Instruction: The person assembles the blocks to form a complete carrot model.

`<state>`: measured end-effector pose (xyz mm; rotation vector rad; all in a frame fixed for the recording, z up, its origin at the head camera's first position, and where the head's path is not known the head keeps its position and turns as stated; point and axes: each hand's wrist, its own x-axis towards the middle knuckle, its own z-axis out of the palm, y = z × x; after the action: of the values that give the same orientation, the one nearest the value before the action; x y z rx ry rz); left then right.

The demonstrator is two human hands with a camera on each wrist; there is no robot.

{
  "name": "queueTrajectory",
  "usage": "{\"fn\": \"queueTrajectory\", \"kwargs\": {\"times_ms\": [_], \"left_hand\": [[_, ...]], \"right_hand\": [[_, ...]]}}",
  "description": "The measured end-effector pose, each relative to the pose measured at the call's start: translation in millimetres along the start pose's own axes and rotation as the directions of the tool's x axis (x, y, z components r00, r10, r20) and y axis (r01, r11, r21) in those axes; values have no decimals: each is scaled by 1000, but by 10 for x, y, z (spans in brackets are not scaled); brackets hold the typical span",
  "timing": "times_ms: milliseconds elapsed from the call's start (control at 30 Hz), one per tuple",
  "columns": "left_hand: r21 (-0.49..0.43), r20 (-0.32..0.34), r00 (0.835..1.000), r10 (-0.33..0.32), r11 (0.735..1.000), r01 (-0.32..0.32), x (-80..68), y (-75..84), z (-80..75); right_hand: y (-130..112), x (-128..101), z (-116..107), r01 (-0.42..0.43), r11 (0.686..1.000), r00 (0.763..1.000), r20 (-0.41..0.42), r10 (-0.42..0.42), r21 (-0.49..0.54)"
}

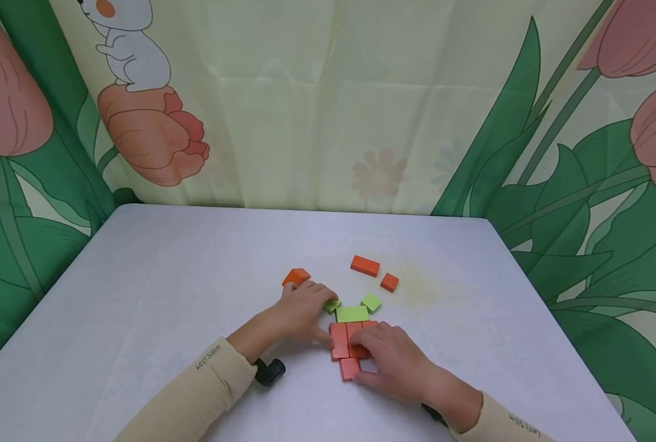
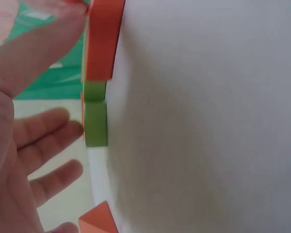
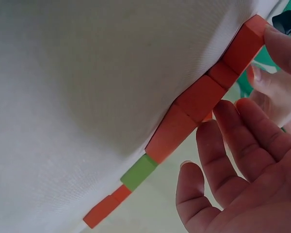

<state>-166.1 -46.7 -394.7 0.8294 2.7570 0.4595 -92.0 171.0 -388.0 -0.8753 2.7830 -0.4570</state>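
Note:
Several red blocks point(image 1: 338, 339) lie side by side on the table, with one smaller red block point(image 1: 349, 369) against their near edge. A green block point(image 1: 352, 314) adjoins their far edge, between two small tilted green blocks, one at left point(image 1: 332, 305) and one at right point(image 1: 371, 302). My left hand point(image 1: 300, 310) has its thumb at the red group's left side and its fingertips over the left green block. My right hand point(image 1: 397, 362) rests relaxed fingertips on the red blocks' right part, its thumb touching the near red block. In the right wrist view its fingers point(image 3: 242, 145) lie loosely apart.
An orange wedge-like block point(image 1: 296, 276) sits behind my left hand. Farther back on the white table point(image 1: 140, 294) lie a long orange block point(image 1: 365, 265) and a small orange one point(image 1: 389, 282). A printed curtain point(image 1: 306, 110) hangs behind the table's far edge.

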Motion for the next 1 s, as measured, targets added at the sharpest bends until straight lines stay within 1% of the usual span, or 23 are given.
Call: {"fn": "queueTrajectory", "kwargs": {"times_ms": [100, 400, 633, 1000], "left_hand": [[2, 21, 1000, 16, 1000, -16, -11, -14, -9], [35, -3, 1000, 23, 999, -23, -25, -5, 29], [34, -10, 1000, 23, 999, -23, -36, 10, 28], [54, -22, 999, 27, 998, -26, -36, 4, 39]], "right_hand": [[8, -11, 12, 8, 1000, 1000, -20, -9, -3], [-3, -15, 27, 2, 1000, 1000, -31, -2, -10], [-26, -6, 19, -9, 1000, 1000, -12, 9, -17], [-16, -7, 29, -3, 1000, 1000, -26, 2, -16]]}}
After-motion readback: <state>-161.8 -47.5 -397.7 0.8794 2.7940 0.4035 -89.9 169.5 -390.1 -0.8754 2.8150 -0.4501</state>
